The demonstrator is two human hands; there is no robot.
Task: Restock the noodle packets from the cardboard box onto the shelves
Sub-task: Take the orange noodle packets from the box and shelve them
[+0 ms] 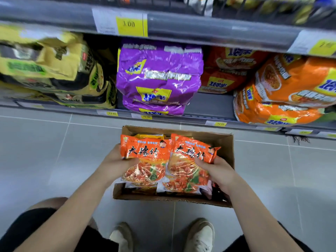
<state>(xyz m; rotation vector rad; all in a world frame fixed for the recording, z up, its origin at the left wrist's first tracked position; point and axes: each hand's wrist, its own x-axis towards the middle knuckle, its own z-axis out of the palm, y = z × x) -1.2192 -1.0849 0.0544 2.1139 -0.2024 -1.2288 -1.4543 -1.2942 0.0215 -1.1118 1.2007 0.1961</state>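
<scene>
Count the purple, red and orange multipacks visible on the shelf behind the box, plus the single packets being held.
Purple multipacks: 2
Red multipacks: 2
Orange multipacks: 2
Orange single packets, one in the left hand, one in the right hand: 2
Total: 8

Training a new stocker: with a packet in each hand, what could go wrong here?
Each hand grips one side only: left hand on the left orange packet, right hand on the right orange packet; glossy wrap may slip into the cardboard box. The purple multipacks sit at the shelf lip; a bump might topple them.
</scene>
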